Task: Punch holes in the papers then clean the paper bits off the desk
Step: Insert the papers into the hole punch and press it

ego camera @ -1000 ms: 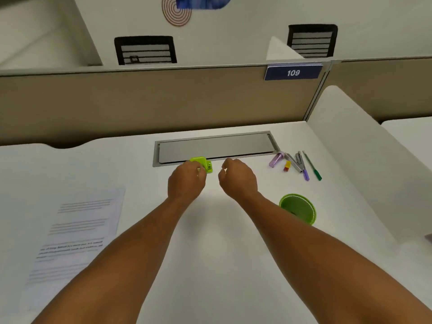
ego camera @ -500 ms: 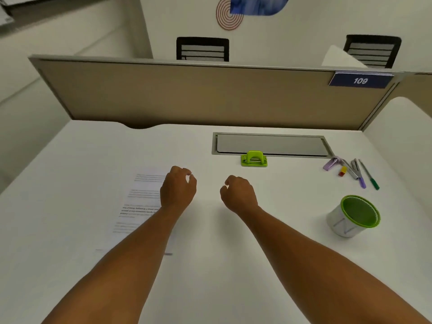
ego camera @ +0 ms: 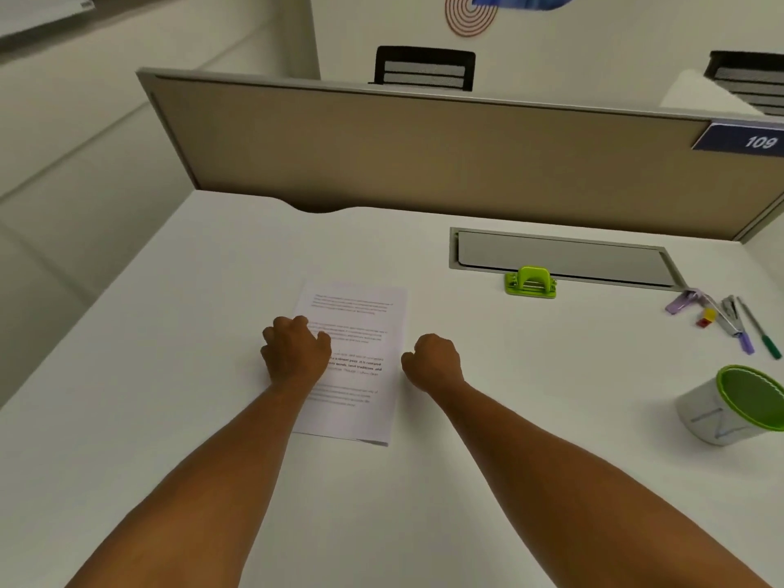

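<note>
Printed white papers [ego camera: 356,333] lie flat on the white desk [ego camera: 509,481], left of centre. My left hand [ego camera: 295,350] rests over the papers' left edge with fingers curled down onto them. My right hand [ego camera: 432,360] hovers just off the papers' right edge, loosely curled and holding nothing. A lime-green hole punch [ego camera: 530,283] stands alone farther back right, in front of the grey cable hatch [ego camera: 560,258]. No paper bits are visible on the desk.
A white cup with a green rim [ego camera: 734,407] stands at the right. Pens, a purple stapler and small clips [ego camera: 725,322] lie behind it. A beige partition [ego camera: 424,154] closes the desk's back; the desk's left edge drops off.
A second ago my left hand was at the hole punch; it let go and both hands moved back and left to the papers. The camera turned left.
</note>
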A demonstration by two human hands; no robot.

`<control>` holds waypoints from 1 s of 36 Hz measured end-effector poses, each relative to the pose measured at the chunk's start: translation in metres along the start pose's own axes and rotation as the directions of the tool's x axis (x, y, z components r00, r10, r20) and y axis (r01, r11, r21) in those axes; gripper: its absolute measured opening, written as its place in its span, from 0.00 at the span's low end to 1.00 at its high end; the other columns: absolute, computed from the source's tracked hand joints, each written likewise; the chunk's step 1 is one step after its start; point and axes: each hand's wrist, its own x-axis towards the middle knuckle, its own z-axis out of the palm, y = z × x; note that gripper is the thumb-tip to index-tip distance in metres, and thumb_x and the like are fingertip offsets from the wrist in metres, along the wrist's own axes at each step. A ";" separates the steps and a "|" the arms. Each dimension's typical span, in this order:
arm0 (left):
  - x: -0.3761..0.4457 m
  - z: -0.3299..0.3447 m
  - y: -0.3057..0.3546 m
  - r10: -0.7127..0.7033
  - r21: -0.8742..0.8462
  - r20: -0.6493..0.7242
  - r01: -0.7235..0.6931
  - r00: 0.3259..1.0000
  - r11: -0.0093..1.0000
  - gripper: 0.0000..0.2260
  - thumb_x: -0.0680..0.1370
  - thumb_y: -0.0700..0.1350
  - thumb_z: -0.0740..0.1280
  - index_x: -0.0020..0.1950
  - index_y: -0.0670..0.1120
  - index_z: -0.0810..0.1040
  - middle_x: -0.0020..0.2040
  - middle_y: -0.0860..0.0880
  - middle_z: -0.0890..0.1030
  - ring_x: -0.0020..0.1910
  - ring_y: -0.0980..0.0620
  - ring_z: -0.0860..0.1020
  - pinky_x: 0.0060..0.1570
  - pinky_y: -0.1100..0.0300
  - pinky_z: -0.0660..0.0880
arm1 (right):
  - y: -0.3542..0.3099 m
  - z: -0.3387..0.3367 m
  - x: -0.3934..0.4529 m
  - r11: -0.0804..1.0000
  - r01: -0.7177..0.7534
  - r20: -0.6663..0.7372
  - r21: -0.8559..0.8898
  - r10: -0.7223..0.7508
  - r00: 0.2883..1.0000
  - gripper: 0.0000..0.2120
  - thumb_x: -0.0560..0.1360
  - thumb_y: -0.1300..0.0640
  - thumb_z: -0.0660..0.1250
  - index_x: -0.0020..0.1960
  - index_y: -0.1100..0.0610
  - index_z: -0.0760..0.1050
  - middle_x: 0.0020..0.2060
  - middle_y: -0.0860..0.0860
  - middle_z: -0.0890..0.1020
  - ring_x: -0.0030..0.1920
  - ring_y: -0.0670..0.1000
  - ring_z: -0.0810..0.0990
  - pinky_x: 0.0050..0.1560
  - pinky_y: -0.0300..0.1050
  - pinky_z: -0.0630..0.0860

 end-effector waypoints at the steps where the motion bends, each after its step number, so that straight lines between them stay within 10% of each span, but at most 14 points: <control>1: 0.002 -0.001 -0.005 -0.029 0.023 0.021 0.029 0.999 0.999 0.22 0.78 0.54 0.65 0.67 0.42 0.74 0.63 0.39 0.73 0.63 0.40 0.70 0.59 0.46 0.72 | -0.002 0.002 0.001 1.000 -0.022 0.002 0.018 0.022 1.000 0.14 0.73 0.61 0.62 0.32 0.55 0.61 0.30 0.48 0.68 0.29 0.46 0.66 0.27 0.39 0.60; 13: 0.018 0.004 -0.037 -0.081 0.137 0.115 0.065 0.990 0.988 0.26 0.75 0.60 0.67 0.62 0.40 0.74 0.62 0.39 0.70 0.62 0.40 0.69 0.56 0.47 0.72 | -0.019 0.022 0.016 0.902 -0.255 0.067 0.349 0.247 0.967 0.02 0.68 0.61 0.62 0.37 0.59 0.71 0.35 0.57 0.81 0.31 0.57 0.81 0.32 0.42 0.75; 22: 0.018 0.008 -0.040 -0.052 0.125 0.106 0.039 0.993 0.991 0.25 0.76 0.60 0.67 0.60 0.41 0.75 0.61 0.40 0.71 0.61 0.40 0.70 0.55 0.46 0.74 | -0.021 0.023 0.015 0.676 -0.386 0.191 0.628 0.347 0.918 0.02 0.71 0.65 0.64 0.39 0.62 0.72 0.37 0.58 0.77 0.34 0.55 0.74 0.31 0.41 0.72; 36: 0.016 0.007 -0.040 -0.039 0.128 0.104 0.026 0.994 0.991 0.25 0.76 0.60 0.66 0.61 0.41 0.74 0.61 0.40 0.71 0.62 0.41 0.70 0.56 0.47 0.73 | -0.024 0.028 0.013 0.792 -0.267 0.170 0.549 0.206 0.964 0.08 0.72 0.66 0.60 0.39 0.59 0.76 0.44 0.56 0.84 0.43 0.59 0.84 0.41 0.53 0.84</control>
